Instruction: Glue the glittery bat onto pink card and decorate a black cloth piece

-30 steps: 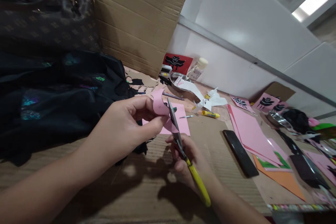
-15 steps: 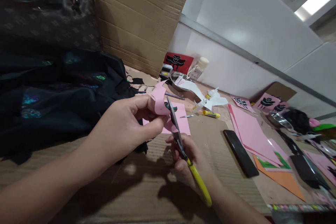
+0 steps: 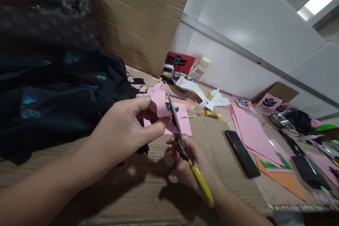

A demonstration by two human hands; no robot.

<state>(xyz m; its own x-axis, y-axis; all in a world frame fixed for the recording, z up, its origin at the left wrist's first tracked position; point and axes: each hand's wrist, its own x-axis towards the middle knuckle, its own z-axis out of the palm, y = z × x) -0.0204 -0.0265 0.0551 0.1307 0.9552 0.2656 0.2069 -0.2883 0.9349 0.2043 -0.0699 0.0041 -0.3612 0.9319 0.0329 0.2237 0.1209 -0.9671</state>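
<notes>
Between the thumb and fingers of my left hand [image 3: 132, 123] is a pink paper piece [image 3: 159, 103] with a curved, wavy edge. My right hand [image 3: 189, 155] grips yellow-handled scissors [image 3: 200, 180], their blades pointing up and away from me beside the paper. The blades meet the paper's right edge close to my left fingertips; whether they are fully closed I cannot make out. Behind my hands a pink sheet [image 3: 182, 125] lies on the cardboard, with a dark shape on it partly hidden by the blades.
Black fabric [image 3: 60, 99] and a brown handbag [image 3: 50, 21] fill the left. A cardboard panel [image 3: 137, 17] stands behind. On the right are a black phone [image 3: 242, 153], pink sheets [image 3: 254, 134] and orange paper [image 3: 286, 183]. A yellow glue tube [image 3: 212, 114] and metal bowl [image 3: 176, 77] lie farther back.
The pink piece has shifted and turned slightly in my left hand, and the pink strip beside the blades no longer shows. My right hand and the scissors have hardly moved.
</notes>
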